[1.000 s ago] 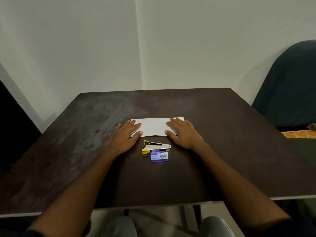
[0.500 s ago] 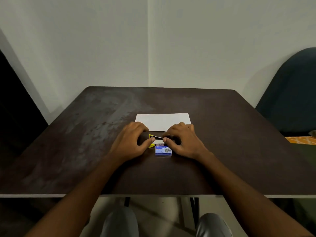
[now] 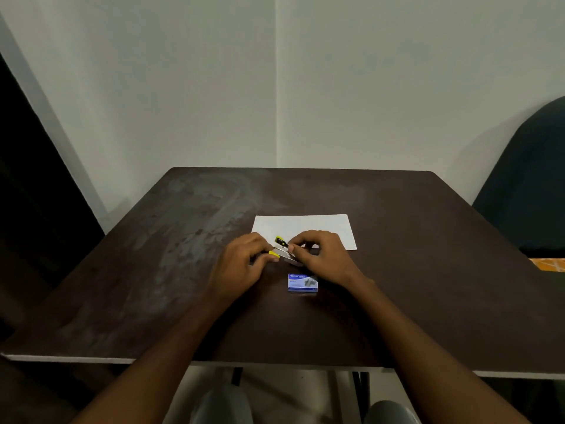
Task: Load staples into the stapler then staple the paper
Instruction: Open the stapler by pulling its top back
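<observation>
Since a moment ago both hands lift the stapler [image 3: 284, 250] off the worktop [image 3: 397, 270], left hand [image 3: 241, 264] and right hand [image 3: 321, 255] gripping opposite ends; staple box [image 3: 302, 282] lies just nearer me, beside my right wrist.

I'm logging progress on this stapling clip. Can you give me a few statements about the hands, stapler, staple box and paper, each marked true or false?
1. Both hands, left hand and right hand, hold the small yellow-and-silver stapler. True.
2. The small blue staple box is in the right hand. False: it lies on the dark brown table, untouched.
3. The white sheet of paper lies flat beyond the hands. True.
4. The staple box sits on the paper. False: it sits on bare table, nearer the person.
</observation>
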